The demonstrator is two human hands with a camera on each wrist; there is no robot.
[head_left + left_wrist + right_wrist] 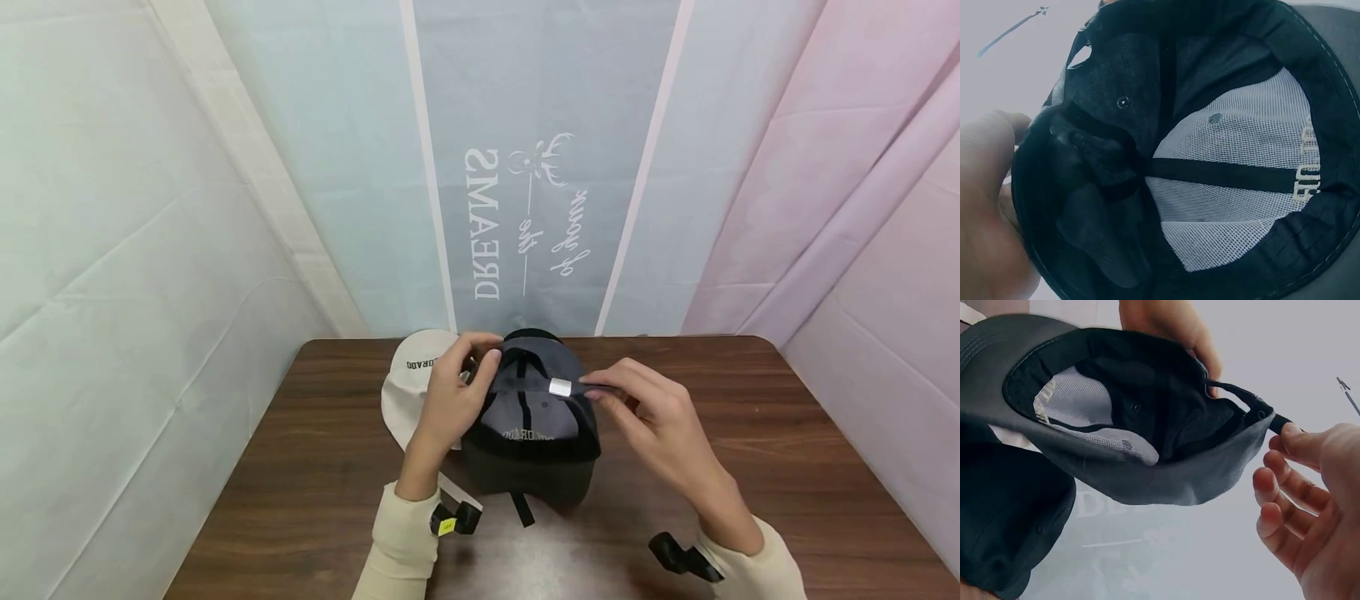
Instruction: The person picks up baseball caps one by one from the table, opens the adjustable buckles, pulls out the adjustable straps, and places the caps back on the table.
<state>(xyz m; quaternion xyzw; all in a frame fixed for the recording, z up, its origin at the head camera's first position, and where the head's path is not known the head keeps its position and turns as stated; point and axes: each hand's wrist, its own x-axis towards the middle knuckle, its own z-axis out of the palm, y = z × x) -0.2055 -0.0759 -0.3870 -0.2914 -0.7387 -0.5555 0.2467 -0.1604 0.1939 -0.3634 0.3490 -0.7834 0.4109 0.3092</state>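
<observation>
A dark baseball cap (pixel 525 467) is held up above the table, its hollow inside and brim toward me. Light mesh lining (pixel 1235 150) and reversed stitched letters show inside it. My left hand (pixel 450 400) grips the left part of the cap's back rim, thumb and fingers on either side. With thumb and forefinger my right hand (pixel 663 421) pinches the end of the back strap (pixel 1280 422), drawn out to the right. Its other fingers are loosely bent. On the strap sits a silver buckle (pixel 559 387).
A white cap (pixel 405 387) with dark lettering lies on the brown wooden table (pixel 750 433), left of the held cap and partly behind my left hand. Another dark cap (pixel 1010 519) is beside the held one in the right wrist view. Printed cloth (pixel 540 83) hangs behind the table.
</observation>
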